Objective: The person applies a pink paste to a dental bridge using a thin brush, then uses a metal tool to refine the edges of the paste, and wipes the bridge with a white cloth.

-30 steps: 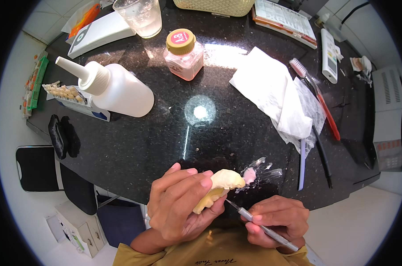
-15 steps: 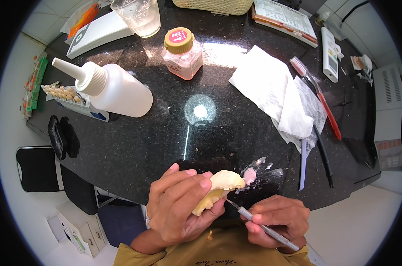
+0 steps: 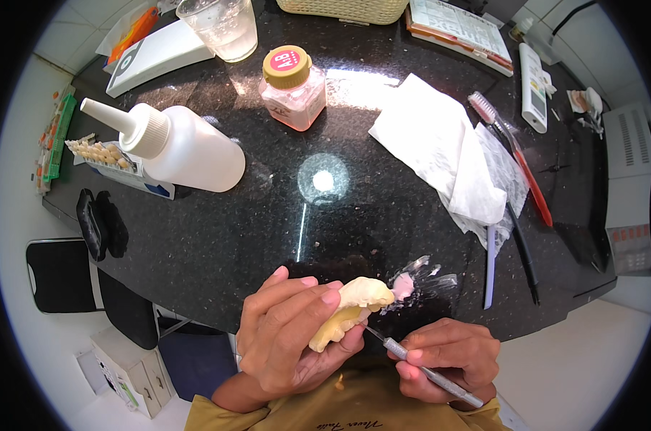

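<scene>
Dental cast [image 3: 363,291]; partly hidden (left hand [image 3: 288,332])

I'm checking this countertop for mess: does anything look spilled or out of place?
Yes: a pink lump with glossy smears beside it sits on the dark countertop, right of the cream dental model in the left hand. With no dish visible under it, it looks spilled, though possibly deliberate.

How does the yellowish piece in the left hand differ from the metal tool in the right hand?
The yellowish piece is chunky and irregular, while the metal tool is slim and straight. The yellowish piece looks dull; the metal tool is silvery. The left hand partly hides the yellowish piece, whereas the metal tool slants through the right hand, its thin tip toward the left hand. Both are held.
</scene>
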The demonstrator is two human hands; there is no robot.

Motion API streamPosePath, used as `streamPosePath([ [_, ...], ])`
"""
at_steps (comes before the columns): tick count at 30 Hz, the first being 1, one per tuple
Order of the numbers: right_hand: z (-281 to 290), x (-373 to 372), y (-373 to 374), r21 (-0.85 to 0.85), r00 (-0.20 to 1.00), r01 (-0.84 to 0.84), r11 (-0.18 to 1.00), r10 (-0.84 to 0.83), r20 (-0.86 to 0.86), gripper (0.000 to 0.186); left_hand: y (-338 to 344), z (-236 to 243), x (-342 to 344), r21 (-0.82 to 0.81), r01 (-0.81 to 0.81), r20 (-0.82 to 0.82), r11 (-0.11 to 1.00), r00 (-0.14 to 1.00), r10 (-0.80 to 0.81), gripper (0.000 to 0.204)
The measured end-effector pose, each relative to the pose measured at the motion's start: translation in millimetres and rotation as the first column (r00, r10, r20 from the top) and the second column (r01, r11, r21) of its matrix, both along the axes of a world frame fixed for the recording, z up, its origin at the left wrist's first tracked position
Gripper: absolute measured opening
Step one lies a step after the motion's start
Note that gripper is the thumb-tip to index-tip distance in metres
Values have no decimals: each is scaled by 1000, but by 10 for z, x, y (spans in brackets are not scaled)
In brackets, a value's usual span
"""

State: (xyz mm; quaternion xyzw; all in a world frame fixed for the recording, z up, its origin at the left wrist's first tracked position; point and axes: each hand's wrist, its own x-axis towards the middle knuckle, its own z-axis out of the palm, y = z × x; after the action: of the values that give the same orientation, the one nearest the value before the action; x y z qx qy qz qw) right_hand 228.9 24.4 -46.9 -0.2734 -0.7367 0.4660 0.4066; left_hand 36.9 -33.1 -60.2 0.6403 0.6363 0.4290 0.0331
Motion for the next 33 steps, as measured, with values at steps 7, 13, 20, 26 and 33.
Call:
streamPosePath([
  [7, 4, 9, 11, 21, 1000, 1, 1000, -1, 2, 29, -2, 1, 8, -8, -13, 0, 1000, 1000, 13, 51],
  [13, 0, 15, 6, 4, 1000, 16, 1000, -16, 20, 27, -3, -9, 15, -6, -23, 7, 1000, 1000, 23, 49],
  [20, -1, 11, 4, 19, 1000, 15, 1000, -15, 0, 28, -4, 5, 17, -10, -21, 8, 1000, 1000, 22, 49],
  [26, -9, 12, 3, 20, 1000, 2, 1000, -2, -8, 29, 2, 6, 6, 2, -11, 3, 1000, 1000, 11, 52],
  [33, 13, 2, 11, -5, 1000, 8, 1000, -8, 19, 28, 0, 15, -9, 1, 9, -15, 1000, 1000, -9, 52],
])
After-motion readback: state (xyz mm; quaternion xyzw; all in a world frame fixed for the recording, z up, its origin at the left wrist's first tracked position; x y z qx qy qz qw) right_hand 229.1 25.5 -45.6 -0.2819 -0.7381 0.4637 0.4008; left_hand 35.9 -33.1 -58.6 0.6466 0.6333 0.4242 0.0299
